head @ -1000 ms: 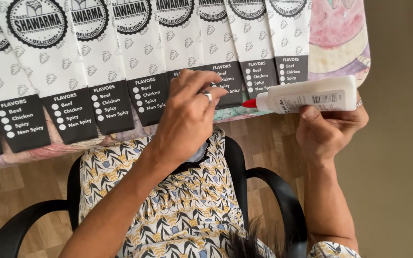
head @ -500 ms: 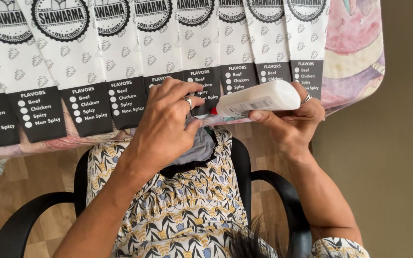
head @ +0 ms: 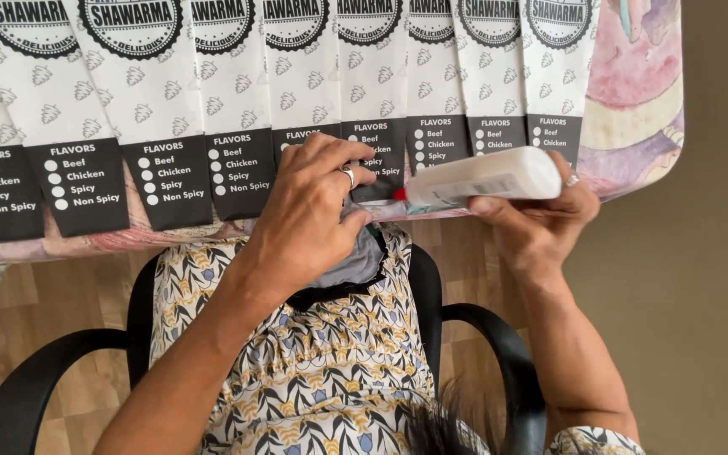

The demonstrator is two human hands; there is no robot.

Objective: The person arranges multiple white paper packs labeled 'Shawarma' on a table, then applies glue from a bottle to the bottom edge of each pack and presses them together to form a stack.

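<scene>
Over paper sleeves [head: 238, 109], right hand [head: 541, 219] gripping glue bottle [head: 486, 179]

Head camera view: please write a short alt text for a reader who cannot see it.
A right hand holds a white glue bottle with its red tip at a printed paper sleeve, which the left hand presses down. More sleeves lie in an overlapping row.

Home worktable: patterned tablecloth [head: 634, 126], office chair [head: 499, 354], wood floor [head: 44, 295].

Our left hand [head: 309, 211] covers the lower end of one paper sleeve [head: 368, 101]. The sleeves' tops run off the upper edge. The glue bottle [head: 486, 177] hides our right hand's [head: 537, 223] fingertips; whether its red tip touches paper, we cannot tell.
</scene>
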